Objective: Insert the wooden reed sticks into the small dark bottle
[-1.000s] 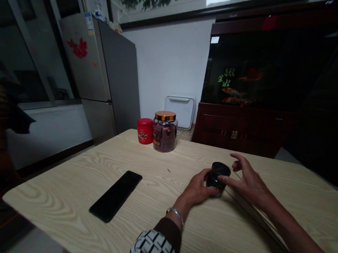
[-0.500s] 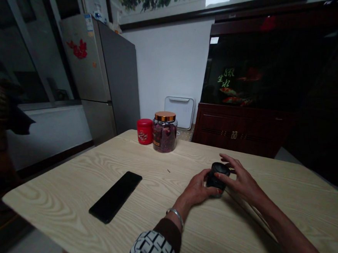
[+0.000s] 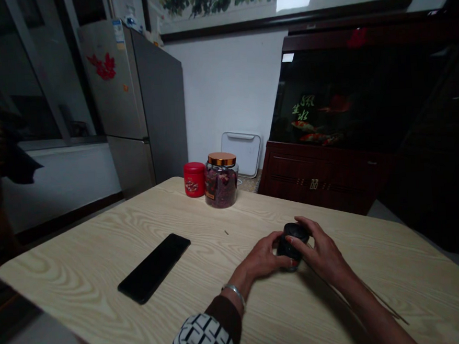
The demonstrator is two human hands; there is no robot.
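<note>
A small black round container (image 3: 295, 232) with a wider top stands on or just above the table between my two hands. My left hand (image 3: 264, 257) wraps round its lower part, thumb in front and fingers behind. At its upper rim, my right hand (image 3: 324, 250) closes on the top with the thumb on the near side and the fingers at the far right side. The container's base is partly hidden by my left fingers. A thin brown stick (image 3: 388, 306) lies on the table beside my right forearm, which covers part of it.
On the wood-grain table (image 3: 112, 243) a black phone (image 3: 155, 269) lies at the left. A red canister (image 3: 194, 179) and a clear jar (image 3: 221, 183) with a copper lid stand at the far edge. Behind are a fridge (image 3: 161, 98) and a fish tank (image 3: 338, 96).
My right fingers have come down and closed round the container's top; before, they were raised and spread. The view has shifted slightly.
</note>
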